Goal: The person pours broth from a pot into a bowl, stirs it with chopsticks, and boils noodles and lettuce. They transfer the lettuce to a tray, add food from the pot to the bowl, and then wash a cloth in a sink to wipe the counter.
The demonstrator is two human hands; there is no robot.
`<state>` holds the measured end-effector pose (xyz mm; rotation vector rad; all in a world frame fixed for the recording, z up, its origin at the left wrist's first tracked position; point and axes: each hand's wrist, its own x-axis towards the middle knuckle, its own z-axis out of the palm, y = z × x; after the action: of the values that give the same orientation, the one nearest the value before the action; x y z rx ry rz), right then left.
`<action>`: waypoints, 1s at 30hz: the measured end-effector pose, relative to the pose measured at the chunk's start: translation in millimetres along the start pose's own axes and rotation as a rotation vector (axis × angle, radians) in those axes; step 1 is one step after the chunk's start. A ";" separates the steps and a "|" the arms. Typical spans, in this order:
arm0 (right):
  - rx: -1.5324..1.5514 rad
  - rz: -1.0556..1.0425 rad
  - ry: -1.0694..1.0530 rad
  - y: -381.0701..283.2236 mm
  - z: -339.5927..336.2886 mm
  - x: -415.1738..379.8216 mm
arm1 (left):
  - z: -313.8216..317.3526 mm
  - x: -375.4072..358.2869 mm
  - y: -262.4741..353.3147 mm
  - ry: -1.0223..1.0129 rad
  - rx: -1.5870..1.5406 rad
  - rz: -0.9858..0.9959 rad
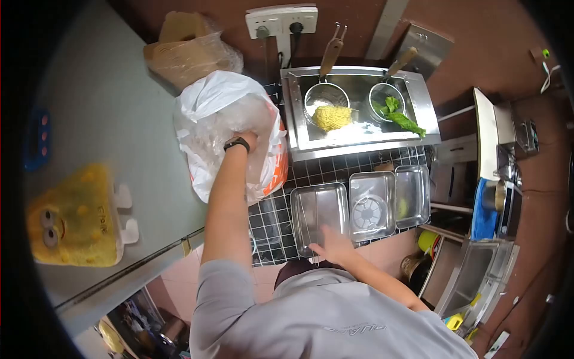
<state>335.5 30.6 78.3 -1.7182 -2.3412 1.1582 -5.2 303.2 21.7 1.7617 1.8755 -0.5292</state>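
My left hand [248,141], with a dark band at the wrist, reaches into a white plastic bag [206,93] lined with clear plastic; its fingers are mostly hidden there. My right hand [332,245] is over the near edge of the left metal tray [305,206], thumb and fingers apart, holding nothing. Two more trays stand to its right, one with a perforated insert [369,212], one with something pale green [403,207]. Behind them, a steel cooker [359,146] bears a strainer with yellow noodles [333,118] and another with green leaves [391,106].
An open cardboard box [179,57] stands behind the bag. A yellow cartoon-shaped item [81,218] lies on the grey counter [149,173] at the left. Wall sockets [281,21] with plugs are above the cooker. Shelves and a steel sink [469,269] are at the right.
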 end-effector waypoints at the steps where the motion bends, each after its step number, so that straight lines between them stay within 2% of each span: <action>1: -0.033 0.039 -0.074 -3.5 6.3 7.2 | 7.4 10.5 -9.1 -0.003 0.014 0.010; 2: -0.062 0.077 -0.150 -5.3 12.0 11.1 | 14.7 16.5 -20.8 -0.018 -0.001 0.102; 3: -0.044 0.091 -0.140 -5.5 18.0 12.0 | 17.2 20.7 -30.1 -0.036 -0.012 0.199; 5: -0.027 0.158 -0.224 -0.7 25.5 18.6 | -4.7 -6.4 -35.4 -0.034 0.409 0.449; 7: -0.006 0.166 -0.184 12.0 38.1 17.5 | -13.9 -41.2 -45.7 0.184 0.028 0.283; 8: 0.004 0.157 -0.158 16.3 42.6 17.2 | -28.2 -68.5 -37.9 0.191 0.035 0.293; 10: 0.037 0.117 -0.092 18.8 45.6 18.2 | -69.8 -127.9 -14.0 0.430 0.049 0.239; 15: 0.021 0.047 -0.054 -4.9 34.5 15.0 | -121.3 -194.8 19.4 0.585 0.073 0.232; 17: 0.010 0.112 -0.136 3.7 51.9 22.9 | -127.7 -209.4 33.8 0.665 -0.071 0.383; 18: 0.019 0.107 -0.136 9.7 63.3 24.0 | -125.3 -210.0 44.4 0.663 -0.062 0.381; 20: 0.021 0.133 -0.100 25.0 77.5 22.5 | -119.2 -202.4 73.5 0.845 -0.178 0.673; 22: 0.038 0.144 -0.101 25.2 68.3 15.6 | -121.9 -192.8 113.0 0.843 -0.180 0.761; 26: 0.162 0.164 -0.071 15.3 13.9 -17.1 | -115.2 -143.8 162.9 0.930 -0.088 0.818; 29: 0.148 0.128 -0.017 40.4 -1.4 -48.1 | -128.2 -110.0 171.8 0.870 0.048 0.708; 30: 0.271 0.205 -0.009 26.1 -35.1 -64.2 | -133.9 -102.6 170.5 0.870 0.040 0.676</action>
<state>397.0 -0.2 114.5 -1.8845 -1.9365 1.4375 154.2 315.8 200.5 2.7322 1.5301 0.5431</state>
